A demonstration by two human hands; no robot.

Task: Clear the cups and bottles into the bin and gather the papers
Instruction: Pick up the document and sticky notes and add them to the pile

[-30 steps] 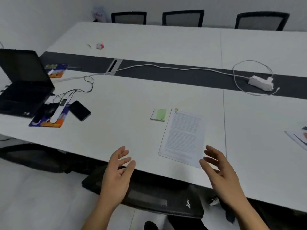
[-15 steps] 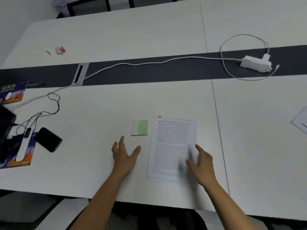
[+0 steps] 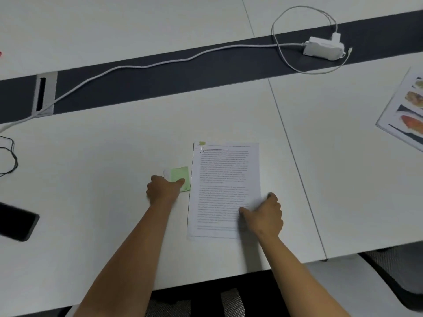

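Observation:
A printed white document (image 3: 223,179), held by a green clip at its top left corner, lies flat near the front edge of the white table (image 3: 103,156). My right hand (image 3: 263,213) rests on its lower right part, thumb on the page and fingers curled over the right edge. Just left of the document lies a small green and white note pad (image 3: 179,174). My left hand (image 3: 163,189) lies on its lower left part, thumb across the green sheet. No cups, bottles or bin are in view.
A picture sheet with food photos (image 3: 407,110) lies at the right edge. A white power strip (image 3: 324,48) and its cable (image 3: 160,62) run along the dark centre band. A black phone (image 3: 16,221) and thin black wires (image 3: 10,156) sit at the left.
Both hands have moved forward over the table. The left one has reached the green note pad, and the right one has settled on the document's right edge. The view has tilted down and closer.

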